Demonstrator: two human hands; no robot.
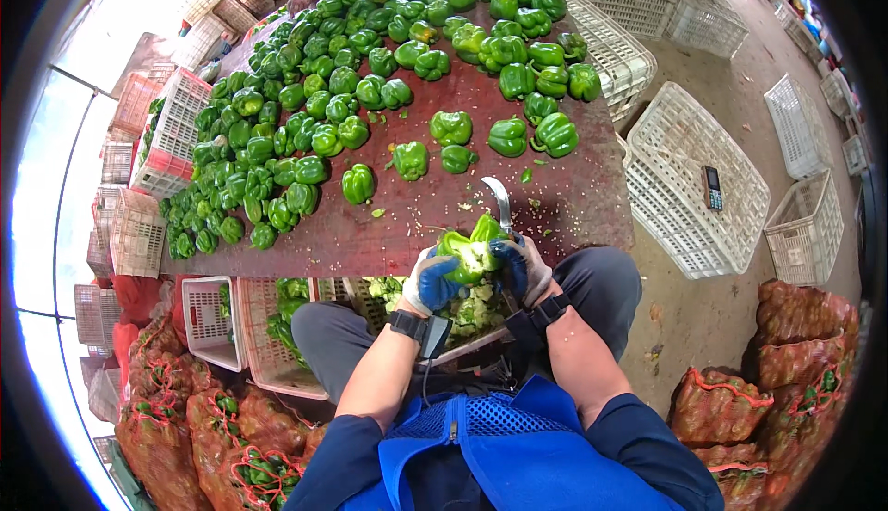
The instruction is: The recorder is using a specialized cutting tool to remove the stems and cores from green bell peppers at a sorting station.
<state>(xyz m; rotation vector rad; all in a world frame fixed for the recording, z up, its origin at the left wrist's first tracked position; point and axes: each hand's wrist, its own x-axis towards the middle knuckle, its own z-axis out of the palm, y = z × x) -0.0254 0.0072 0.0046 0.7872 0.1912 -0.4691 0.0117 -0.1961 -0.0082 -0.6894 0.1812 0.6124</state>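
Observation:
A green bell pepper, torn open with its pale inside showing, is held just past the table's near edge. My left hand, in a white glove with blue-coated fingers, wraps round the pepper's left side. On the other side my right hand, gloved alike, is closed on a knife with a curved blade that points up and away; its fingers also press against the pepper. The knife's handle is mostly hidden in the glove. Under my hands, between my knees, pale green pepper cores and scraps lie in a crate.
Many whole green peppers cover the far and left parts of the dark red table, with seeds scattered nearer me. Crates stand below the table at left. A phone lies on a crate at right. Filled red mesh sacks flank me.

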